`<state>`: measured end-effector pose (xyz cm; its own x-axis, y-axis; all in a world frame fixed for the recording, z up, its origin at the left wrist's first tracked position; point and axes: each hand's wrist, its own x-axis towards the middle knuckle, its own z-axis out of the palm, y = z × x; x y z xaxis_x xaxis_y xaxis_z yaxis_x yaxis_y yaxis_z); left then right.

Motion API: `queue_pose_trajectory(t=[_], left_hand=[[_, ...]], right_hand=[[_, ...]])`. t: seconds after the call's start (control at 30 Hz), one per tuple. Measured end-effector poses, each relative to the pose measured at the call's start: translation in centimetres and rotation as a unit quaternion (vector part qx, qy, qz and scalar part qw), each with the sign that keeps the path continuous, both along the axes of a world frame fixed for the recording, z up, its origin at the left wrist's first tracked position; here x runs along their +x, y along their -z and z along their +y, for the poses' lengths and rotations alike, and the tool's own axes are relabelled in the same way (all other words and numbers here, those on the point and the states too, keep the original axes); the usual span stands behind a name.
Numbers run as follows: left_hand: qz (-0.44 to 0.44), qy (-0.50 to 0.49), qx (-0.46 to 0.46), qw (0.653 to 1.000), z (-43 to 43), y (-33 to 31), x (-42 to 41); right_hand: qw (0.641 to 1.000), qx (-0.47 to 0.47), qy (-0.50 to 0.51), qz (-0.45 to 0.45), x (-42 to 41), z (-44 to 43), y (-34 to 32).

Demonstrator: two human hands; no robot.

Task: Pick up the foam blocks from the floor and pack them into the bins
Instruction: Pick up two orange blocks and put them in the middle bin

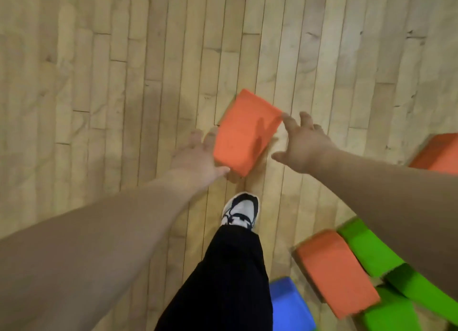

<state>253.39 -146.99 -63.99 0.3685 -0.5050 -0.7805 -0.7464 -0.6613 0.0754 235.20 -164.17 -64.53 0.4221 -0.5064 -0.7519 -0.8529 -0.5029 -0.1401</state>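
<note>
Middle block (245,132) flat on floor (99,83), between both hands. Left hand (195,154) against its left edge, thumb by near corner. Right hand (304,145) just right of it, fingertip at right corner. Shoe (241,210) behind hands, toward body. Edge block (438,154) right of right hand. Behind right hand, beside forearm: slab block (337,271), long blocks (366,249) just right of it, low block (290,306) left of it, beside trouser leg (223,281).

Plain orange on the centre block (244,132); same orange on the lower-right block (337,271) and the right-edge block (438,154); bright lime on the green blocks (366,249); solid mid-blue on the blue block (290,306); pale tan planks with darker seams and grain flecks across the floor (99,58); shoe (241,210) white with black panels; trouser leg (223,281) plain black
</note>
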Motion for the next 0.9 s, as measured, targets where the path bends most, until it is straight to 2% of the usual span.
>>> queue_pose_trajectory(t=[0.07, 0.13, 0.2, 0.3, 0.4, 0.5, 0.6, 0.67, 0.77, 0.9], left_hand=[[0.022, -0.122, 0.006, 0.992, -0.8, 5.9, 0.7], [0.061, -0.265, -0.020, 0.962, -0.9, 10.2, 0.6], [0.090, -0.361, -0.060, 0.926, -0.9, 12.8, 0.0], [0.105, -0.413, -0.108, 0.898, -0.9, 13.0, -1.3], [0.115, -0.435, -0.125, 0.884, -0.4, 9.8, -2.7], [0.123, -0.373, -0.120, 0.912, -0.6, 6.3, -4.8], [0.104, -0.192, -0.090, 0.972, -1.7, 3.6, -9.0], [0.106, -0.061, -0.082, 0.989, -2.2, 2.7, -12.6], [0.110, 0.094, -0.060, 0.988, -1.0, 3.1, -19.2], [0.082, 0.171, -0.086, 0.978, 0.6, 3.7, -24.0]], right_hand=[[0.998, 0.006, 0.053, -0.035, 1.7, -1.3, 5.9], [0.991, 0.018, 0.103, -0.085, 2.9, -1.7, 10.3], [0.980, 0.028, 0.138, -0.139, 3.5, -1.4, 12.6], [0.962, 0.035, 0.213, -0.169, 1.4, 0.2, 12.7], [0.943, 0.063, 0.289, -0.153, -4.2, 2.8, 10.3], [0.946, 0.141, 0.275, -0.100, -11.1, 5.6, 7.8], [0.977, 0.159, 0.139, -0.002, -18.3, 9.4, 7.1], [0.985, 0.119, 0.111, 0.058, -22.9, 11.4, 7.7], [0.988, 0.085, 0.086, 0.095, -28.6, 14.0, 8.9], [0.996, 0.054, 0.022, 0.066, -31.6, 16.2, 11.0]])
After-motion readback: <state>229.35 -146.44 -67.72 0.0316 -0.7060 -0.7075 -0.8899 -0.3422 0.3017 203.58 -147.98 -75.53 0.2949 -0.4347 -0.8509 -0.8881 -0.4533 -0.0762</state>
